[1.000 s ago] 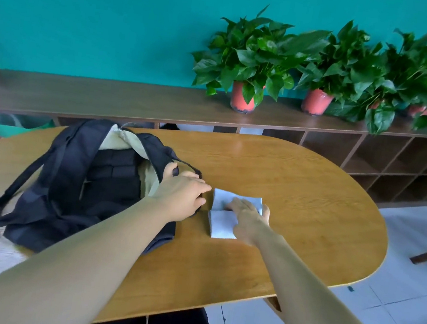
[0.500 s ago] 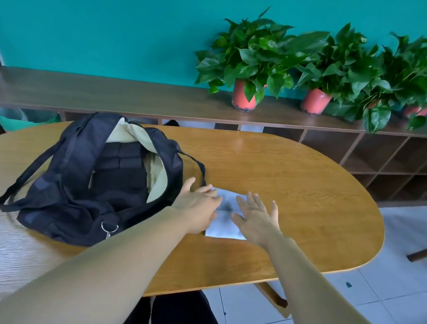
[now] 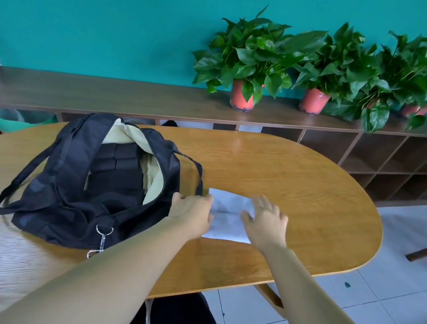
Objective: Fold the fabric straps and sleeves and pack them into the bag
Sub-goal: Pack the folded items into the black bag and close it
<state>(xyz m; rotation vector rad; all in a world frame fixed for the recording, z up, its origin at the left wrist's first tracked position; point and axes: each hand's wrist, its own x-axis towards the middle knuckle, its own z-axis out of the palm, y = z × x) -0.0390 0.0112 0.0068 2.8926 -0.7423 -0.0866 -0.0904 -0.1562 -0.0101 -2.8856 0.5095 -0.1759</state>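
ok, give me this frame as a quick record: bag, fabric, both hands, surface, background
bag: black backpack, lying on the table, main opening unzipped, pale lining and dark contents showing
fabric: white folded piece, flat on the table just right of the bag
left hand: open, over the fabric's left edge, beside the bag
right hand: open, fingers spread, over the fabric's right side; contact unclear
surface: oval wooden table
background: potted plants on a long shelf against a teal wall
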